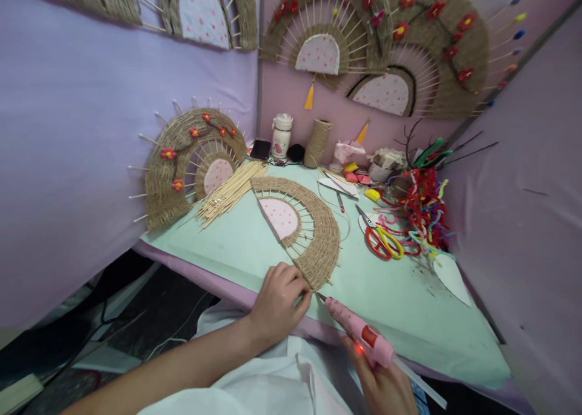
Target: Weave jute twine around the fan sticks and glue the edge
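A half-round woven jute fan [313,221] with wooden spokes and a pink dotted centre lies on the pale green table [404,300]. My left hand [277,303] is closed, its fingers pinching the fan's near end at the table's front edge. My right hand [384,381] grips a pink hot glue gun [359,330] with a red light glowing. The gun's nozzle points at the fan's end, right beside my left fingertips.
A bundle of bamboo sticks [230,192] lies left of the fan. A finished fan with red flowers [191,163] leans on the left wall. Scissors [382,239], coloured pipe cleaners [422,206], a twine spool [317,142] and a white jar [281,135] crowd the back and right. More fans hang above.
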Motion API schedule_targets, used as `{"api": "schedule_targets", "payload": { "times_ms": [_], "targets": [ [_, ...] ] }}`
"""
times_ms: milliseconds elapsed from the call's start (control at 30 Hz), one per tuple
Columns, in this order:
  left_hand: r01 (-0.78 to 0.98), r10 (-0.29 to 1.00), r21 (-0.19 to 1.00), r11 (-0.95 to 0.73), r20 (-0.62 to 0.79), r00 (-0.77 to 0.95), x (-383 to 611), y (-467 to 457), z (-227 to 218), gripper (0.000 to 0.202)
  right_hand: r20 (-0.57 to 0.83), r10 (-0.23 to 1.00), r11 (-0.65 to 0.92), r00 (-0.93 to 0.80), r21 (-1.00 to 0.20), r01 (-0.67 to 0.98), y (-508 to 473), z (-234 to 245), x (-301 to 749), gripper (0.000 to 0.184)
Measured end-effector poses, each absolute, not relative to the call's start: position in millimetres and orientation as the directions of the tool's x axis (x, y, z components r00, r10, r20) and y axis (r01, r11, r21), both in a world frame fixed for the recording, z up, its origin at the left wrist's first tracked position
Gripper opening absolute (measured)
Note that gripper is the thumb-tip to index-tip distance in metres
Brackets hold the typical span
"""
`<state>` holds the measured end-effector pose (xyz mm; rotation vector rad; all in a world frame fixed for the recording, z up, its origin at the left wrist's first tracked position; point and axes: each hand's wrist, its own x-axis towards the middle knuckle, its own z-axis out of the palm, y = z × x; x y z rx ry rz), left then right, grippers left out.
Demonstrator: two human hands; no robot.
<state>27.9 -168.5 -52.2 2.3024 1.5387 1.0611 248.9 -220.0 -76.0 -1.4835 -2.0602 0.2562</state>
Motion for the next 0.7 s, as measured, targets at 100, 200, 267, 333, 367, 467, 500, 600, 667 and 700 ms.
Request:
{"api": "schedule_targets", "payload": {
  "times_ms": [100, 200, 267, 333, 367, 467, 500, 600, 667, 700],
  "targets": [
    [0.735, 0.862, 0.507, -0.451, 0.461, 0.211, 28, -168, -52, 0.008, 0.32, 0.901, 0.406, -0.292, -0.39, 0.826, -219, -79, 253, 0.029],
    [0.731, 0.862, 0.51, -0.453, 0.462, 0.211, 28, -168, -52, 0.008, 0.309, 0.888, 0.439, -0.341, -0.344, 0.83, -220, -85, 258, 0.03],
    [0.732, 0.863, 0.511, -0.451, 0.46, 0.21, 28, -168, -52, 0.009, 0.284, 0.895, 0.426, -0.344, -0.317, 0.847, -221, -88, 260, 0.03],
    [0.735, 0.863, 0.508, -0.449, 0.46, 0.209, 28, -168, -51, 0.009, 0.262, 0.907, 0.404, -0.33, -0.318, 0.858, -221, -90, 261, 0.029],
    [0.737, 0.863, 0.506, -0.448, 0.46, 0.209, 28, -168, -51, 0.009, 0.262, 0.91, 0.398, -0.322, -0.328, 0.857, -221, -90, 262, 0.029],
    [0.739, 0.861, 0.501, -0.45, 0.463, 0.21, 28, -168, -51, 0.009, 0.283, 0.906, 0.408, -0.314, -0.39, 0.826, -220, -85, 261, 0.032],
    [0.738, 0.86, 0.501, -0.452, 0.465, 0.211, 28, -168, -51, 0.009, 0.287, 0.911, 0.398, -0.296, -0.426, 0.812, -220, -82, 260, 0.032],
    [0.736, 0.859, 0.502, -0.454, 0.465, 0.212, 27, -168, -51, 0.008, 0.287, 0.932, 0.349, -0.223, -0.535, 0.77, -219, -73, 253, 0.032],
    [0.738, 0.864, 0.506, -0.447, 0.458, 0.21, 28, -168, -51, 0.008, 0.277, 0.948, 0.295, -0.154, -0.594, 0.749, -219, -69, 246, 0.034],
    [0.737, 0.866, 0.508, -0.445, 0.453, 0.21, 28, -168, -52, 0.008, 0.275, 0.955, 0.265, -0.111, -0.625, 0.734, -219, -68, 243, 0.036]
  ]
}}
